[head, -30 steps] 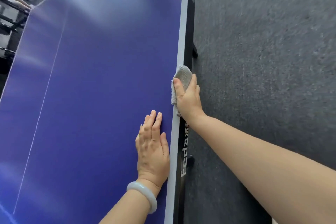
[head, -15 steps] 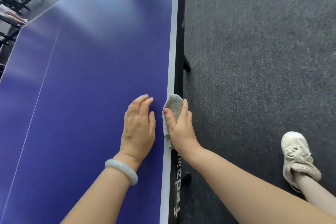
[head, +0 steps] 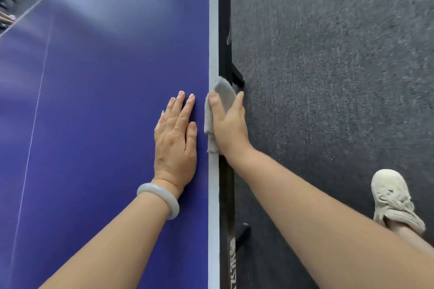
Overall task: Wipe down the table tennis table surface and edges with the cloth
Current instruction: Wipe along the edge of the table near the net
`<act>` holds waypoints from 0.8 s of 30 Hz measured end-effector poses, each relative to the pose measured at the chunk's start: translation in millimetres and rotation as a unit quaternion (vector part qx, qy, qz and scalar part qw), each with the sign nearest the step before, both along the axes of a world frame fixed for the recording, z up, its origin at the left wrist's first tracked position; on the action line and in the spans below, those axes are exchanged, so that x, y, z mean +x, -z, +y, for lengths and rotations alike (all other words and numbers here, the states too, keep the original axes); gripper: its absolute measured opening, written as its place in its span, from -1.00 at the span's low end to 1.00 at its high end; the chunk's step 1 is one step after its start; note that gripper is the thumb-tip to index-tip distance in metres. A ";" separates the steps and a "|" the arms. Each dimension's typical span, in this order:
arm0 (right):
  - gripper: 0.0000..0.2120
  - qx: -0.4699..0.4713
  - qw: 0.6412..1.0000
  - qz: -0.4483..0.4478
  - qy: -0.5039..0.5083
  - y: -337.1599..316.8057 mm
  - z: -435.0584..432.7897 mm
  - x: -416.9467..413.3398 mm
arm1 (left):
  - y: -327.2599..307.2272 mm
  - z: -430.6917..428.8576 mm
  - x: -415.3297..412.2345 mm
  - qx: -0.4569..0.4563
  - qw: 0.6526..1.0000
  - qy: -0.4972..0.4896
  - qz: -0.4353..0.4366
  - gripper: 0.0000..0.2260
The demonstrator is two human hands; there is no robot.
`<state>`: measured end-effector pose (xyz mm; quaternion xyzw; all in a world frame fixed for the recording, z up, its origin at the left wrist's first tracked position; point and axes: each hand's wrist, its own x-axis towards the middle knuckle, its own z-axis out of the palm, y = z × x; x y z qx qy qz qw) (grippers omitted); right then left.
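The blue table tennis table (head: pixel 105 101) fills the left of the head view, and its white edge line (head: pixel 213 30) runs straight up the middle. My right hand (head: pixel 229 124) grips a grey cloth (head: pixel 224 90) folded over that edge, thumb on top of the table and fingers down the black side rail. My left hand (head: pixel 176 138) lies flat on the blue surface just left of the cloth, fingers straight and pointing away from me. A pale bangle sits on my left wrist.
Dark grey carpet (head: pixel 328 77) covers the floor right of the table. My foot in a white sneaker (head: pixel 394 197) stands at the lower right. A black frame bracket (head: pixel 237 75) juts out under the edge just past the cloth. Dark racks stand at the far upper left.
My right hand slid the cloth back along the edge toward me, until it sat beside my left hand. My left hand stays flat on the surface. My foot has come into view.
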<state>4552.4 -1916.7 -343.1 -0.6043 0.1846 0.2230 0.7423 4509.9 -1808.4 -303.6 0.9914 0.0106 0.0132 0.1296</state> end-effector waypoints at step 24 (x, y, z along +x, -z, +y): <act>-0.24 -0.029 0.975 -0.221 -0.013 1.0 -6.0 -71.4 | 3.2 -2.7 1.3 0.016 0.999 -0.022 0.017 -0.53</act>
